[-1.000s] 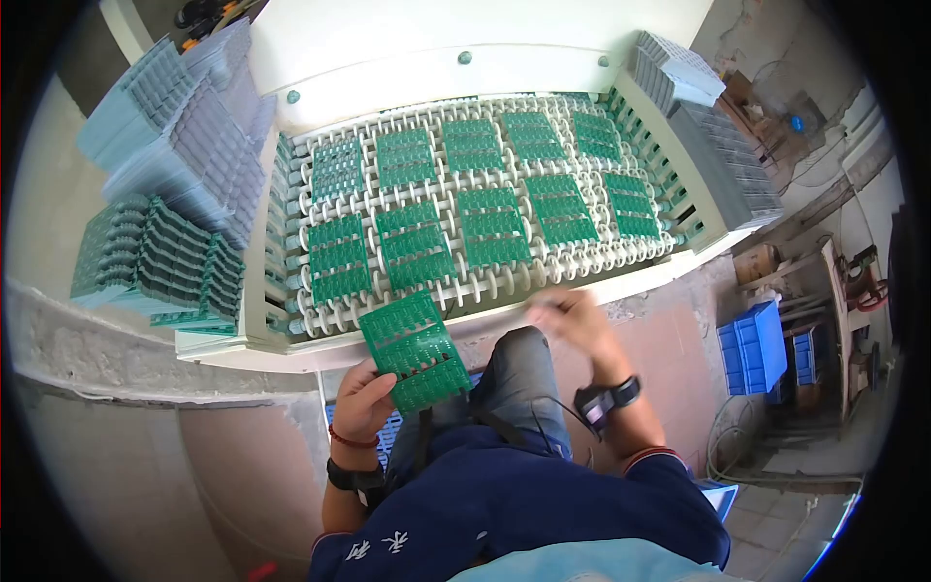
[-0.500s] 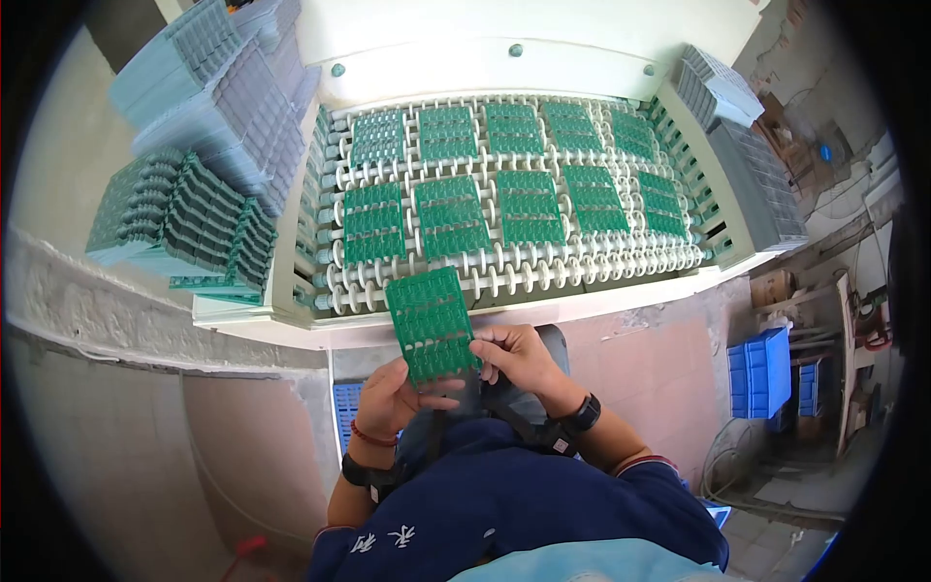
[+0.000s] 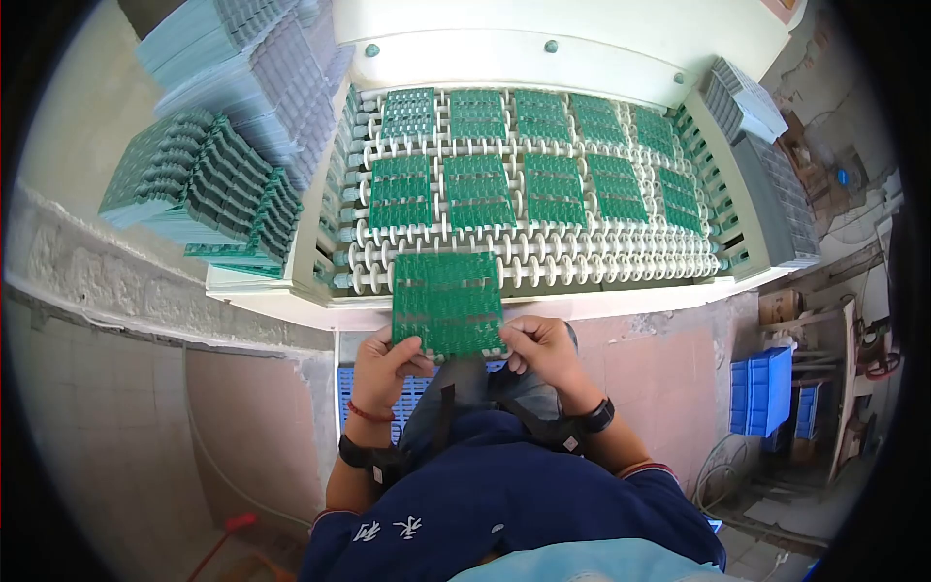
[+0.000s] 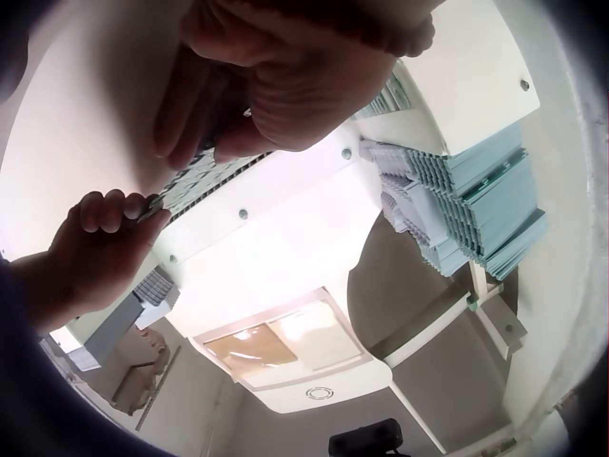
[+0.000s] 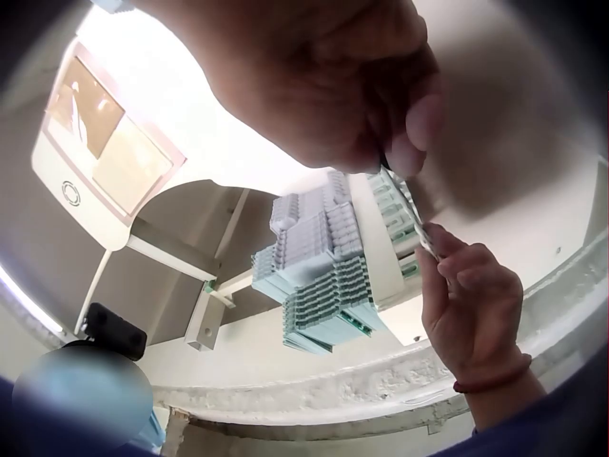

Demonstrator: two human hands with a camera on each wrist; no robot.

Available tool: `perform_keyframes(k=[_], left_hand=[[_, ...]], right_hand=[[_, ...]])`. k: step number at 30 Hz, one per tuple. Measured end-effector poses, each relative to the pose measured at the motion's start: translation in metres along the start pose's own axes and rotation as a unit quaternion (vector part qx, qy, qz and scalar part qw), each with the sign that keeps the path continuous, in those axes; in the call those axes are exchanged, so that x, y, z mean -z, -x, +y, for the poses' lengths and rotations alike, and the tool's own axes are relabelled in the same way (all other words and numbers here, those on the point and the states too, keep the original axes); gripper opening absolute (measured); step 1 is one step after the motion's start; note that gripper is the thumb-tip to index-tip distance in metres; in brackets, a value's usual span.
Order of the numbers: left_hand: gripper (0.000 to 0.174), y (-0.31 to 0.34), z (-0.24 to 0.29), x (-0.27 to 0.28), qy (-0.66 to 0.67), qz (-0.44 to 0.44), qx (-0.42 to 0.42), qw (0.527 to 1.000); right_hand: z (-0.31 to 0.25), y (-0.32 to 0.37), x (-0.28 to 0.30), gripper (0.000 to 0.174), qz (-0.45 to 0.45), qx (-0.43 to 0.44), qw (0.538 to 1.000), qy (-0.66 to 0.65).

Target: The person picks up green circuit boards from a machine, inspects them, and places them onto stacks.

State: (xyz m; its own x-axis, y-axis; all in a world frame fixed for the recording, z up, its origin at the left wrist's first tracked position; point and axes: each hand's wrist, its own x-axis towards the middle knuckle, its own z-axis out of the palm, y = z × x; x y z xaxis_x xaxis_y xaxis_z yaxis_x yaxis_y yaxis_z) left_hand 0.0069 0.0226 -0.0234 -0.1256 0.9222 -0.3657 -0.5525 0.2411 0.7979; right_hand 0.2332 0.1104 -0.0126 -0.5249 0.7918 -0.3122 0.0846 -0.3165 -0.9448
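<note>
A green circuit board (image 3: 448,303) is held by both hands in front of the machine's near edge. My left hand (image 3: 382,372) pinches its lower left corner, thumb on top and fingers underneath. On the opposite side, my right hand (image 3: 543,353) pinches the lower right edge between thumb and fingers. In the right wrist view the board (image 5: 415,214) shows nearly edge-on between the two hands. Beyond it, several similar green boards (image 3: 477,192) lie in two rows on a conveyor of white wheeled rollers (image 3: 621,254).
At the left stand tall stacks of boards, green-edged ones (image 3: 208,184) in front of greyish ones (image 3: 281,97). Grey stacks (image 3: 776,194) line the conveyor's right side. A blue crate (image 3: 761,388) is at the right; a blue grid (image 3: 412,393) lies below the hands.
My right hand has come in from the right and taken the board's right edge. The board has turned straighter, and the head view has shifted left.
</note>
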Motion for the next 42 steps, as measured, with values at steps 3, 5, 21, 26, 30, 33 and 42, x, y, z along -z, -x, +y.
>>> perform_keyframes(k=[3, 5, 21, 26, 30, 33, 42], left_hand=[[0.016, -0.004, 0.005, 0.003, 0.005, 0.050, -0.024, 0.998], [0.015, -0.006, 0.007, 0.004, 0.011, 0.080, -0.030, 0.996], [0.021, -0.017, 0.006, -0.006, 0.058, 0.129, -0.051, 0.989], [0.023, -0.015, 0.007, 0.000, 0.076, 0.128, -0.046, 0.988], [0.019, -0.007, 0.012, 0.007, 0.092, 0.164, -0.072, 0.980], [0.021, 0.002, 0.019, 0.023, 0.084, 0.165, -0.118, 0.976], [0.017, 0.051, 0.106, 0.023, 0.004, 0.225, -0.386, 0.894]], right_hand=[[0.006, -0.002, 0.019, 0.021, 0.027, -0.012, 0.999, -0.040], [0.013, -0.006, 0.030, 0.022, 0.053, 0.002, 0.997, -0.062], [0.004, -0.020, 0.029, 0.020, 0.137, 0.030, 0.988, -0.058], [-0.006, -0.017, 0.023, 0.020, 0.193, 0.037, 0.980, -0.002], [-0.006, -0.011, 0.030, 0.020, 0.254, 0.092, 0.961, 0.058], [-0.003, -0.007, 0.043, 0.020, 0.244, 0.154, 0.957, 0.029], [-0.076, -0.007, 0.013, 0.031, -0.028, 0.184, 0.982, -0.005]])
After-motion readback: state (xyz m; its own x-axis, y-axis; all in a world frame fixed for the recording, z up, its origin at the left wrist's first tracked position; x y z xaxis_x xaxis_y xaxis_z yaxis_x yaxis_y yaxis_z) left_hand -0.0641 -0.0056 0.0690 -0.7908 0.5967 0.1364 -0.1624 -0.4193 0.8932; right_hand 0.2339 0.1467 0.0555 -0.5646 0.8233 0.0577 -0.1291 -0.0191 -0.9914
